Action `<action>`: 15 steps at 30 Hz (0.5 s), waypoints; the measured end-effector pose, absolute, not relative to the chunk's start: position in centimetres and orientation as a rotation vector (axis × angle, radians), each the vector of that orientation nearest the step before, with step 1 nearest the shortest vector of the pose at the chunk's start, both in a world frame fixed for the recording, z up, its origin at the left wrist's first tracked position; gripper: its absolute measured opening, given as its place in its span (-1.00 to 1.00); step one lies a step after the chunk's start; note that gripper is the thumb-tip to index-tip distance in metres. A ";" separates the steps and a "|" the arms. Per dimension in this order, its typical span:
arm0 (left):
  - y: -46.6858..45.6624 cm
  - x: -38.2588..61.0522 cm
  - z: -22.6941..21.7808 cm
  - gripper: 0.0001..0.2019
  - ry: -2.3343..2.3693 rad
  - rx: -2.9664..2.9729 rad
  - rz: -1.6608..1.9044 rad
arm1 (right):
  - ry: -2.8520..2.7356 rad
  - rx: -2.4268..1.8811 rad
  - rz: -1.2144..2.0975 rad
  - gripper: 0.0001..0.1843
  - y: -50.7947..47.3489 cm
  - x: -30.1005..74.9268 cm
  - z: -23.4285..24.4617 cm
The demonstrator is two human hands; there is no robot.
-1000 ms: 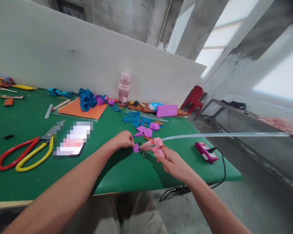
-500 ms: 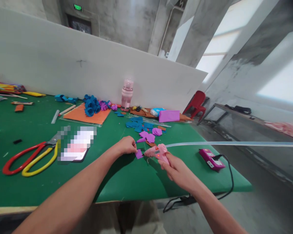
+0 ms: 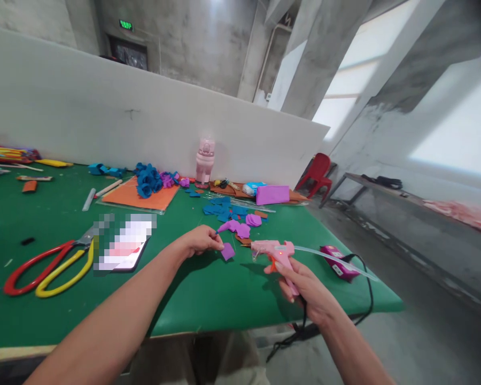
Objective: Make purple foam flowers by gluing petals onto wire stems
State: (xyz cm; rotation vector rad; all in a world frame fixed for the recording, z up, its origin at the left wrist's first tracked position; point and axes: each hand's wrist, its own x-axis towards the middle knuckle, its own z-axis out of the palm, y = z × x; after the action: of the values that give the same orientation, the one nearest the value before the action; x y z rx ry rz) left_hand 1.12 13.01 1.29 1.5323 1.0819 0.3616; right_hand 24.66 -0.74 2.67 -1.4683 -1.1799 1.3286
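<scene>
My left hand (image 3: 202, 239) is closed in a pinch on a small purple paper square (image 3: 227, 251), held just over the green table. Close beyond those fingers is a narrow purple piece (image 3: 225, 226) with a dark tip; whether the fingers touch it I cannot tell. My right hand (image 3: 304, 283) is wrapped round the handle of a pink glue gun (image 3: 273, 248), one finger at its orange trigger. The gun's nozzle points left, a short gap from the square. A long clear glue stick (image 3: 324, 253) sticks out of its back.
Purple cut pieces (image 3: 254, 220) and blue cut pieces (image 3: 222, 209) lie beyond my hands. At left are large scissors (image 3: 50, 267) and a phone (image 3: 124, 246). A pink bottle (image 3: 205, 163) stands by the white board (image 3: 160, 123). A magenta box (image 3: 339, 263) with a black cable sits at right.
My right hand has drawn the glue gun back to the right, away from the purple square, and the glue stick's tail has swung downward. My left hand still pinches the square.
</scene>
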 end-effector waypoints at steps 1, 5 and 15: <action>13.1 1.0 1.3 -0.65 1.057 1.512 0.374 | -1.161 -1.458 1.351 -0.60 -0.7 24.8 2.6; 13.4 0.9 1.3 -0.57 0.954 1.396 0.405 | -1.017 -1.388 1.382 -0.67 -0.2 25.0 2.4; 13.0 1.3 1.7 -0.58 0.854 1.215 0.472 | -1.342 -1.727 0.846 -0.68 2.6 26.6 0.6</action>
State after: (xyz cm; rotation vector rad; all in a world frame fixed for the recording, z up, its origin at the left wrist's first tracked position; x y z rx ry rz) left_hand 1.26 12.97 1.65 1.2145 0.8536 0.4718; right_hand 26.60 2.59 0.60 -1.7266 -1.3425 0.8463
